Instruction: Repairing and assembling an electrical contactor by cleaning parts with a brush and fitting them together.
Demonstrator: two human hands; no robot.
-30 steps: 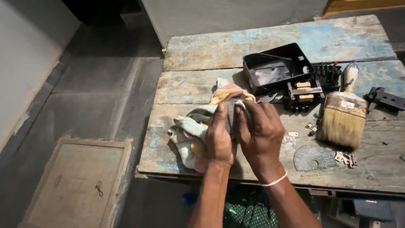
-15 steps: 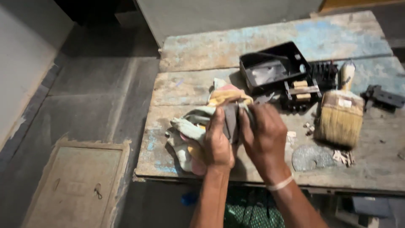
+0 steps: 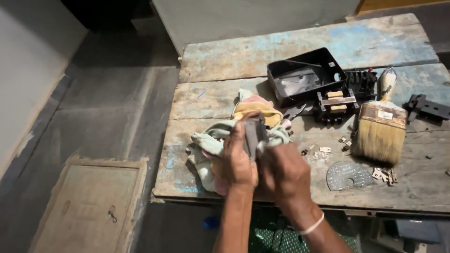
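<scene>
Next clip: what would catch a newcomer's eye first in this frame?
First, the two hands at the near edge of the worn wooden table: left hand and right hand grip a small dark block-shaped part wrapped in a pale rag. To the right lies a wide paintbrush, bristles toward the viewer. Behind it sits an open black plastic tray beside dark electrical parts.
</scene>
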